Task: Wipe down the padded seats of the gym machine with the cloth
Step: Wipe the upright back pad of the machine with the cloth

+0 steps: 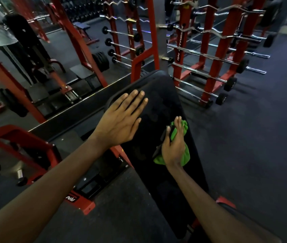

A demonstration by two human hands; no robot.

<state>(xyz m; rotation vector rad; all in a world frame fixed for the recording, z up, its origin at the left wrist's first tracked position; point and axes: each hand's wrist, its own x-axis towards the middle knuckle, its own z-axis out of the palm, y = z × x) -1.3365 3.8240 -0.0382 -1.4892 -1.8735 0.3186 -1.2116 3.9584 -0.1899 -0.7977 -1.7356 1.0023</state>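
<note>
A long black padded seat [160, 106] is seen in the middle of the frame, running from the lower right up to the centre. The left hand [120, 120] is laid over its upper left edge with the fingers straight and spread, and nothing is held by it. Lower on the pad, at its right side, a green cloth [183, 155] is pressed on the surface by the right hand [174, 146], whose fingers are partly curled around it. Red barbell racks [207, 55] are seen in the upper right.
</note>
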